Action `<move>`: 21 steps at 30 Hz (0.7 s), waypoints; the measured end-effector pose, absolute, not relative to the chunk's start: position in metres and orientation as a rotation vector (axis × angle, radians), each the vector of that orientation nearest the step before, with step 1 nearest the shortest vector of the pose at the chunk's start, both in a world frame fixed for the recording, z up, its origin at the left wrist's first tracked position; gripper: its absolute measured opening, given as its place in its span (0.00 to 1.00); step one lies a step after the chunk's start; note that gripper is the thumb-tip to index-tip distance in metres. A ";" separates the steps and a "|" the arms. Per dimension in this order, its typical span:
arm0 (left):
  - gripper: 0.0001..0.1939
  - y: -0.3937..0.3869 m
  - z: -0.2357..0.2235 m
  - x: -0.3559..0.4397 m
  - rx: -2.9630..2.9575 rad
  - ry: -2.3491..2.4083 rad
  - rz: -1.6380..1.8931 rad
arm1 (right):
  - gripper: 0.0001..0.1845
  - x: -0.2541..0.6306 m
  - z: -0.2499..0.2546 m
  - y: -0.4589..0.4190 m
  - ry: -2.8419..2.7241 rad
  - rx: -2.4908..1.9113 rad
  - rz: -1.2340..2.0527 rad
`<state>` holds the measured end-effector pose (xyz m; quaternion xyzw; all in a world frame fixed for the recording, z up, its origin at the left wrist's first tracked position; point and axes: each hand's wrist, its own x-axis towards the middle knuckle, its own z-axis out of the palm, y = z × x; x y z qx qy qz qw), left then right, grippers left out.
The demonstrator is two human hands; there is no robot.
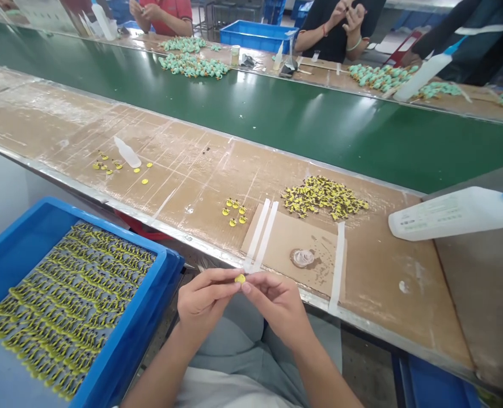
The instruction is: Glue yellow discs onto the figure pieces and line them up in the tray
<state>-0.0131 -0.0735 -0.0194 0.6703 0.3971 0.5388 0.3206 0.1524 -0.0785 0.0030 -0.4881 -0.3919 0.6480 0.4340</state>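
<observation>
Between my fingertips, just off the table's front edge, is a small yellow piece [240,279]. My left hand [206,294] pinches it from one side, and my right hand [277,300] grips it from the other. Its far details are covered by my fingers. Beyond my hands, several small yellow-and-dark pieces [234,212] lie in a loose group. A large pile of similar pieces [323,197] sits further right. On the taped cardboard sheet [294,229] is a whitish blob [303,258] with dark specks around it.
At lower left, a blue tray [166,272] holds rows of yellow-and-dark pieces. A white bottle [451,214] lies tilted at right, and a small white bottle [127,152] lies at left. Past the green belt [268,107], people handle small items beside turquoise piles [194,65].
</observation>
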 end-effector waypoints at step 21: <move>0.11 -0.075 -0.027 0.054 0.727 0.792 1.188 | 0.16 0.200 0.001 -0.101 -0.832 -1.301 1.382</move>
